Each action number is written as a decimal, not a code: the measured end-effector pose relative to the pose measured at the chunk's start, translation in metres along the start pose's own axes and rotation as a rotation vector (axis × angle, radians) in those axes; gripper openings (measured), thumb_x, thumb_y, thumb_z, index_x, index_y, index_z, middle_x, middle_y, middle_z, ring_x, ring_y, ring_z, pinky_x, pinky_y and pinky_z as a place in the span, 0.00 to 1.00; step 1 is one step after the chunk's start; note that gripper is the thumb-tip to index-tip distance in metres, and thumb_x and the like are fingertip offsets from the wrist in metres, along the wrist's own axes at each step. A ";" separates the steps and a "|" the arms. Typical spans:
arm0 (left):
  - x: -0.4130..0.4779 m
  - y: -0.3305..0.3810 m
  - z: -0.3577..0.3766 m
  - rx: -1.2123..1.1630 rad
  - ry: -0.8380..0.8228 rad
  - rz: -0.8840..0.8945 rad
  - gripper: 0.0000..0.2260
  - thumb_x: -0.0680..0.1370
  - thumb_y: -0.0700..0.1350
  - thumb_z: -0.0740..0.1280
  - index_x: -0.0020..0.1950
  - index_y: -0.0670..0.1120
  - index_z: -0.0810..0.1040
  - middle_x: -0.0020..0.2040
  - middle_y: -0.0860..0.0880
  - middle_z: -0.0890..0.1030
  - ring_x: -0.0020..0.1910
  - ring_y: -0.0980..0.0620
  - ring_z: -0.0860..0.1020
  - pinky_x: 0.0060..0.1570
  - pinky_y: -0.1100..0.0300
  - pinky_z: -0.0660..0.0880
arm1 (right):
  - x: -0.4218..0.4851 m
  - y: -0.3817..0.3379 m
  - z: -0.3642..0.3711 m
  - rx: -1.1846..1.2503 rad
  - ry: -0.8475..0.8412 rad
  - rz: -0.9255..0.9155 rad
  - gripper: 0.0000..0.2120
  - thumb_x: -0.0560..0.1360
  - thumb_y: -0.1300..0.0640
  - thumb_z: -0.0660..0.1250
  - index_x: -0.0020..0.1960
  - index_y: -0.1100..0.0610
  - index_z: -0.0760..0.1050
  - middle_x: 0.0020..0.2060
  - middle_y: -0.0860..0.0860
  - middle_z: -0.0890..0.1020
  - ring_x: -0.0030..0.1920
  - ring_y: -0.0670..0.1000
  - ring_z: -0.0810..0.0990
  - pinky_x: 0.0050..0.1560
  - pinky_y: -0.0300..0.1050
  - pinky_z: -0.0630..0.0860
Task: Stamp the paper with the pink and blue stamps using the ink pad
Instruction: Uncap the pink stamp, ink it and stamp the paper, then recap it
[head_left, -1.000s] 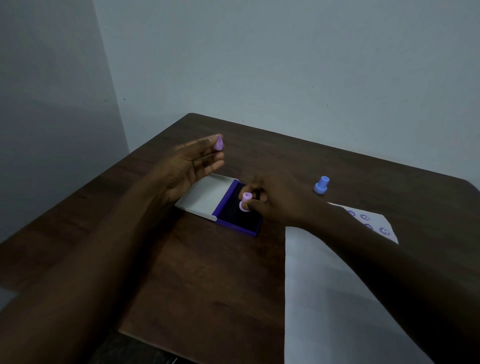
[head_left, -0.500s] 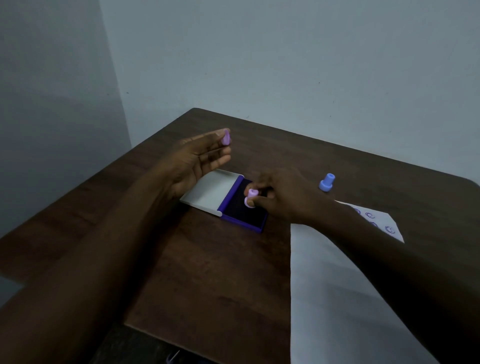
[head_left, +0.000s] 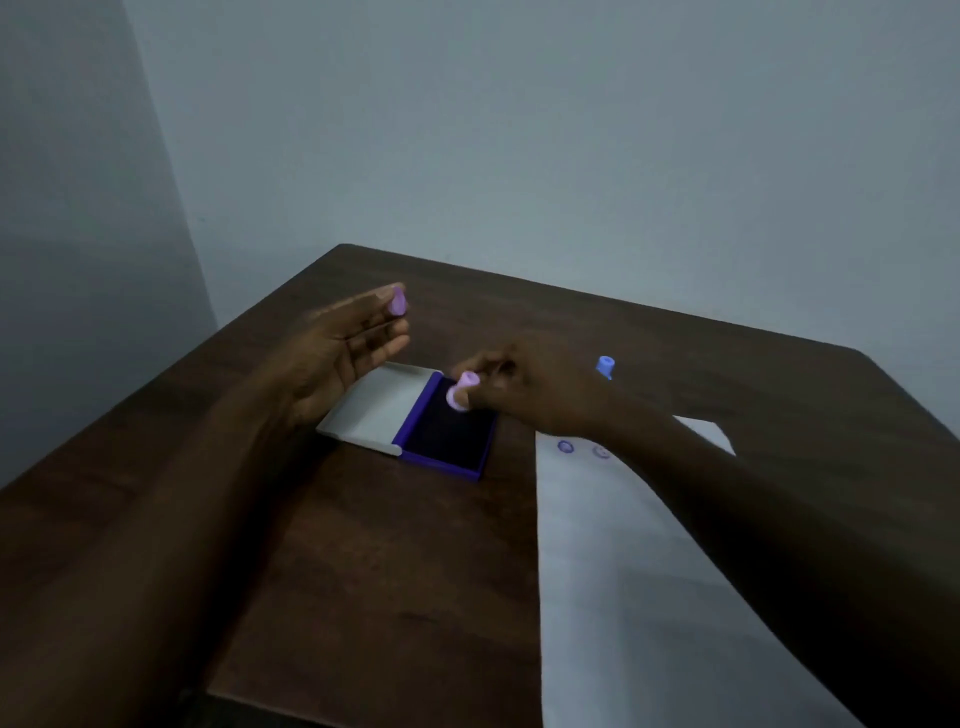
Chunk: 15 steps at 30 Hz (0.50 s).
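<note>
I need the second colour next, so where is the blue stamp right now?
In the head view the blue stamp stands on the wooden table, far right, just beyond the right hand and behind the paper.

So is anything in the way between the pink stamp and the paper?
Nothing visible is. The right hand holds the pink stamp over the ink pad, and the paper lies right beside it, with only bare table between.

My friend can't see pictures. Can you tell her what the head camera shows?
A right hand holds a pink stamp tilted at an open ink pad on a brown table. The left hand pinches a small pink piece. A blue stamp stands beyond white paper.
</note>
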<state>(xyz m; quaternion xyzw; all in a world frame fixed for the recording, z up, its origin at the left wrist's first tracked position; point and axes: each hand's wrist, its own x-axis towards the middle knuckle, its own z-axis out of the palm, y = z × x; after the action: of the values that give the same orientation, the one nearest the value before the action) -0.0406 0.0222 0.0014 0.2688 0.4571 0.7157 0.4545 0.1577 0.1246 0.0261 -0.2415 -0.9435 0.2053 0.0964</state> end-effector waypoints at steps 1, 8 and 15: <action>0.000 0.000 -0.001 0.002 -0.005 -0.001 0.16 0.68 0.47 0.71 0.56 0.47 0.81 0.50 0.48 0.85 0.45 0.56 0.84 0.44 0.64 0.81 | -0.005 0.002 -0.006 0.088 0.074 0.033 0.15 0.74 0.46 0.72 0.58 0.48 0.82 0.45 0.39 0.81 0.43 0.35 0.78 0.43 0.32 0.70; 0.000 -0.003 0.004 0.049 -0.033 -0.018 0.17 0.69 0.48 0.70 0.57 0.48 0.81 0.51 0.49 0.84 0.44 0.57 0.84 0.43 0.64 0.81 | -0.057 0.032 -0.036 0.271 0.285 0.239 0.11 0.68 0.47 0.77 0.48 0.48 0.86 0.37 0.41 0.87 0.40 0.42 0.86 0.44 0.40 0.79; -0.002 -0.003 0.005 0.065 -0.049 -0.016 0.16 0.68 0.49 0.70 0.56 0.49 0.81 0.47 0.51 0.85 0.43 0.58 0.84 0.43 0.65 0.81 | -0.077 0.040 -0.015 0.101 0.201 0.262 0.13 0.72 0.50 0.75 0.55 0.49 0.84 0.48 0.37 0.84 0.40 0.35 0.80 0.39 0.23 0.71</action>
<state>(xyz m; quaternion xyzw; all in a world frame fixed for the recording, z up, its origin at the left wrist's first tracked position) -0.0348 0.0226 0.0008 0.2974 0.4709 0.6900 0.4623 0.2455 0.1235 0.0157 -0.3766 -0.8780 0.2381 0.1750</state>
